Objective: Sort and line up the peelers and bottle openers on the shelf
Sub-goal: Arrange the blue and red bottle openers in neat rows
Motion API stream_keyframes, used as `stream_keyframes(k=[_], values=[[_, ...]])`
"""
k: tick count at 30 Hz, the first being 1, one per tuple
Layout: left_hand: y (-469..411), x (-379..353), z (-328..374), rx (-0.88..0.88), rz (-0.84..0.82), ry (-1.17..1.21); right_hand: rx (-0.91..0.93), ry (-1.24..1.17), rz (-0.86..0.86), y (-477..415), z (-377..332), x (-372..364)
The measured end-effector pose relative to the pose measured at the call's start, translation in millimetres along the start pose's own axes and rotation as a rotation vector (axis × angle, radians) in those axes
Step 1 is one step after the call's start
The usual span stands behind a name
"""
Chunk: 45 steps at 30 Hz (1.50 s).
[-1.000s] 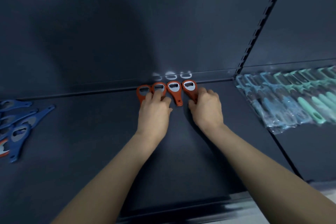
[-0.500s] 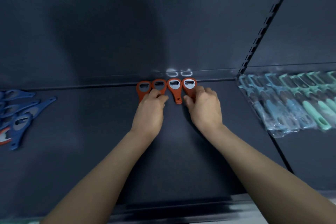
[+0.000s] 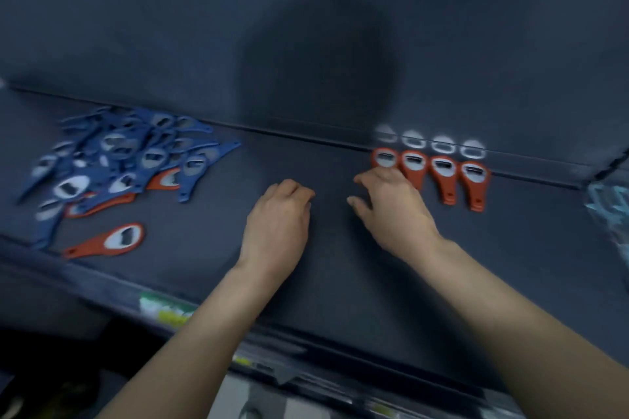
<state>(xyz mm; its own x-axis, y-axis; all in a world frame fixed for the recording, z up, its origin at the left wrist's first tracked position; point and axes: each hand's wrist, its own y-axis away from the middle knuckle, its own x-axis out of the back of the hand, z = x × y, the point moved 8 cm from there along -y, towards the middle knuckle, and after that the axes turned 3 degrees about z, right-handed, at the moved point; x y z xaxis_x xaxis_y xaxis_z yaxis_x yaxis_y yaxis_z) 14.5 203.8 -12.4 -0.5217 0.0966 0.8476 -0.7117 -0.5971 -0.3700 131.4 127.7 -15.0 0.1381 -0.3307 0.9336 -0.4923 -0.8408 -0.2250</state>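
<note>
Four lined-up red openers sit just right of the right hand; its fingers are loose and spread, overlapping the leftmost handle. Left hand is curled, contents hidden. Unsorted pile lies well left of it. Risk: a careless sweep of the right hand knocks the row askew.

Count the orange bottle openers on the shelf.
7. Four orange plastic bottle openers sit in a row at the back right; one lies alone at the front left; two poke out of the blue opener pile, where more may be hidden.
</note>
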Motion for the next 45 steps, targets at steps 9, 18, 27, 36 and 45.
stream_keyframes(k=[9,18,27,36,45], values=[[46,97,-178,0.259,0.003,-0.156,0.205,-0.041,-0.098,-42,-167,-63],[40,99,-248,0.238,-0.344,-0.049,0.128,0.047,-0.190,-97,-239,-116],[28,91,-254,0.235,-0.393,0.032,0.093,0.069,-0.320,-122,-238,-128],[11,115,-278,0.423,-0.062,0.089,0.200,0.006,-0.412,-137,-251,-125],[-9,103,-277,0.307,-0.088,0.028,0.011,-0.199,-0.375,-152,-227,-107]])
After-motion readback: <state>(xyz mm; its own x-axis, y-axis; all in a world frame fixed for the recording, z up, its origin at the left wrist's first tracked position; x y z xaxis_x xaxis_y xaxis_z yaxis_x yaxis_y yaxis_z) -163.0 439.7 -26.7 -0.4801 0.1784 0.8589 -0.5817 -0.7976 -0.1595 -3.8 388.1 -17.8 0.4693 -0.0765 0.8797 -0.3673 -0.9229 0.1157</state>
